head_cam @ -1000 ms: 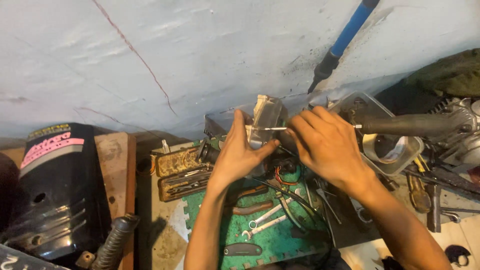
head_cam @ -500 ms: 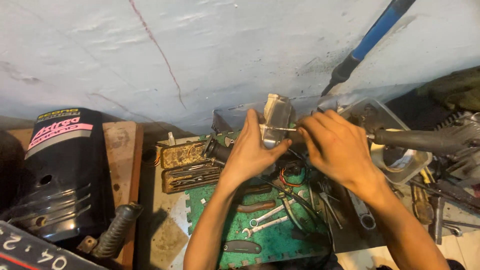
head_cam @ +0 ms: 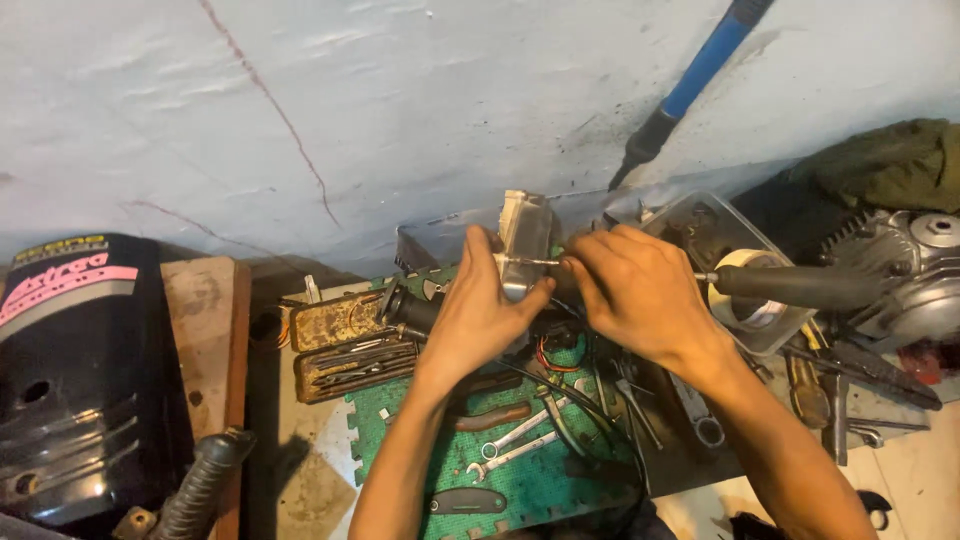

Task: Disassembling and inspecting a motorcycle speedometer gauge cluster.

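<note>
at nine o'clock a black ribbed cover (head_cam: 75,390) is seen, leaned beside a wooden board (head_cam: 205,330), with a black rubber grip (head_cam: 200,485) lying at seven o'clock, all kept well apart from the work. next, two open rusty tins (head_cam: 345,340) are laid side by side on the floor; the lower one is filled with thin metal bits, while the contents of the upper one cannot be told. a green foam mat (head_cam: 400,470) is spread under loose wrenches (head_cam: 515,445), probably so small tools stay within reach. near the centre, a small silver metal part (head_cam: 525,240) is held upright by the left hand (head_cam: 480,310), whose fingers are wrapped up around it from below, apparently to steady it. a thin screwdriver shaft (head_cam: 530,262) is pressed against the part, and the right hand (head_cam: 640,290) is closed over the tool, its dark handle (head_cam: 790,285) pointing to three o'clock. behind it a clear plastic tub (head_cam: 690,215) holds a roll of tape (head_cam: 745,290) and dark oddments. at two o'clock a blue-handled tool (head_cam: 700,80) is leaned on the wall, and an engine block (head_cam: 915,265) is seen at three o'clock.
</note>
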